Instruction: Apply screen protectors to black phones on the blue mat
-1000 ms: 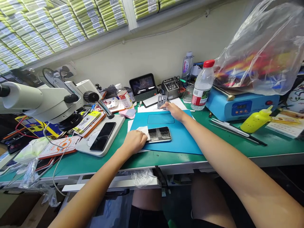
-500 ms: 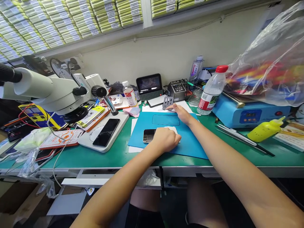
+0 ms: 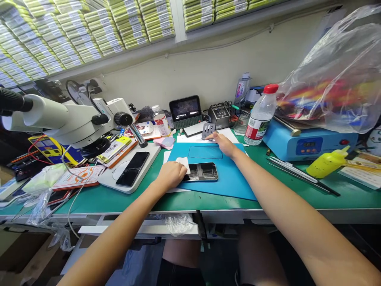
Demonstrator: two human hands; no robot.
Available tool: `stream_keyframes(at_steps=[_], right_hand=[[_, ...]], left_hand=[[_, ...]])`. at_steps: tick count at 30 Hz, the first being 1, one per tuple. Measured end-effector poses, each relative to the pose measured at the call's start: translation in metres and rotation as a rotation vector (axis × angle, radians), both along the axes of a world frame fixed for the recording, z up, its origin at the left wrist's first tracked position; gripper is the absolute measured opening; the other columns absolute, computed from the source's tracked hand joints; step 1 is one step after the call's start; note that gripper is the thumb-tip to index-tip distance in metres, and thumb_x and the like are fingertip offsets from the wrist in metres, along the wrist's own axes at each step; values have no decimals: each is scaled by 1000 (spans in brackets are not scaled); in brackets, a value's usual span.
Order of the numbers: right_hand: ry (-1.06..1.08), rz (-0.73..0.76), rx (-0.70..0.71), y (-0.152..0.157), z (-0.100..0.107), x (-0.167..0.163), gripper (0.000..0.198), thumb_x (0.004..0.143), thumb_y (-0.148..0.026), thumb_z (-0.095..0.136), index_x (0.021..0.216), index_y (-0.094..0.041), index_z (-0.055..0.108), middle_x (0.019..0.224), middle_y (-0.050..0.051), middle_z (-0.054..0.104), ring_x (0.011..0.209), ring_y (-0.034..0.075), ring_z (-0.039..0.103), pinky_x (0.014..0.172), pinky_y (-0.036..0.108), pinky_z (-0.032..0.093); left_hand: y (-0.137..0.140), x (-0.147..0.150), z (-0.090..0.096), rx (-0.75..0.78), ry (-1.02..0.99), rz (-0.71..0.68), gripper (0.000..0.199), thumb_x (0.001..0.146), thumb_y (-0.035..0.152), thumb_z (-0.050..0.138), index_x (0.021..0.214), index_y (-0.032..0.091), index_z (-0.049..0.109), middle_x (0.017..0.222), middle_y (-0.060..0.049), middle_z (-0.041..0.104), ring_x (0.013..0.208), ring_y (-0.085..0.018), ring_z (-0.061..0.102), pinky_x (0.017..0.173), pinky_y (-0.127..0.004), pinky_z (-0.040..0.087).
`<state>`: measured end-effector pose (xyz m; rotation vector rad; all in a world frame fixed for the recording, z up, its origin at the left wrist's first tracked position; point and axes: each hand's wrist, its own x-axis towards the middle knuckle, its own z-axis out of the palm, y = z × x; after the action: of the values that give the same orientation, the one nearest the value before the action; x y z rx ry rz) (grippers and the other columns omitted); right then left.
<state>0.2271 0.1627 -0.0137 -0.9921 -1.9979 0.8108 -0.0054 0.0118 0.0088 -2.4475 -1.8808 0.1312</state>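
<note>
My left hand (image 3: 172,174) is closed on a folded white wipe (image 3: 183,163). It rests over the left end of a phone-shaped part (image 3: 204,172) with a black rim and a striped metallic inner face, lying on the blue mat (image 3: 232,182). My right hand (image 3: 224,143) is at the mat's far edge, index finger stretched out toward a grey slotted plate (image 3: 208,130). Its other fingers are partly hidden, and contact with the plate is unclear. Between the hands, a thin black rounded outline (image 3: 205,152) shows on the mat.
A microscope (image 3: 62,119) stands left, a black phone (image 3: 132,169) on its base. To the right are a red-capped bottle (image 3: 262,115), tweezers (image 3: 300,174), a yellow squeeze bottle (image 3: 327,162) and a blue heating machine (image 3: 309,141). Behind stands a small screen (image 3: 186,111).
My left hand has slid left along the phone-shaped part with the wipe, uncovering its right side. My right hand stays at nearly the same place. The view has shifted slightly.
</note>
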Motion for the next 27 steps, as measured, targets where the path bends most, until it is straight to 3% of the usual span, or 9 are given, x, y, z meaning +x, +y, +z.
stream_keyframes(at_steps=[3, 8, 18, 22, 27], right_hand=[[-12, 1, 3, -3, 3, 0, 95, 83, -87, 14, 103, -21, 80, 121, 13, 71, 122, 35, 57, 110, 50, 35], [-18, -4, 18, -3, 3, -1, 97, 82, -88, 13, 102, -21, 80, 120, 13, 72, 121, 34, 58, 109, 49, 36], [-15, 1, 48, 2, 0, -1, 100, 80, -90, 11, 98, -21, 81, 117, 13, 74, 118, 34, 59, 108, 48, 36], [-5, 4, 43, 3, -1, 0, 100, 80, -91, 12, 98, -21, 81, 117, 13, 74, 117, 33, 60, 108, 47, 37], [-7, 7, 20, 0, 1, 1, 98, 81, -90, 12, 100, -21, 80, 118, 13, 72, 120, 35, 57, 108, 50, 36]], left_hand=[[-13, 2, 1, -10, 18, -31, 44, 98, 21, 34, 75, 16, 72, 88, -11, 75, 84, -24, 69, 69, -32, 40], [-21, 36, -1, -29, 23, -122, 43, 97, 23, 37, 76, 15, 74, 88, -13, 76, 84, -25, 69, 75, -34, 42], [28, 103, -1, 10, -36, -151, 47, 101, 32, 34, 94, 13, 76, 99, -15, 75, 96, -28, 70, 74, -34, 46], [41, 94, 0, 7, -42, -112, 47, 102, 32, 32, 94, 14, 75, 100, -14, 75, 94, -27, 70, 73, -33, 46], [33, 45, 0, 3, -4, -44, 48, 102, 26, 30, 86, 15, 74, 97, -15, 75, 91, -27, 69, 71, -33, 43]])
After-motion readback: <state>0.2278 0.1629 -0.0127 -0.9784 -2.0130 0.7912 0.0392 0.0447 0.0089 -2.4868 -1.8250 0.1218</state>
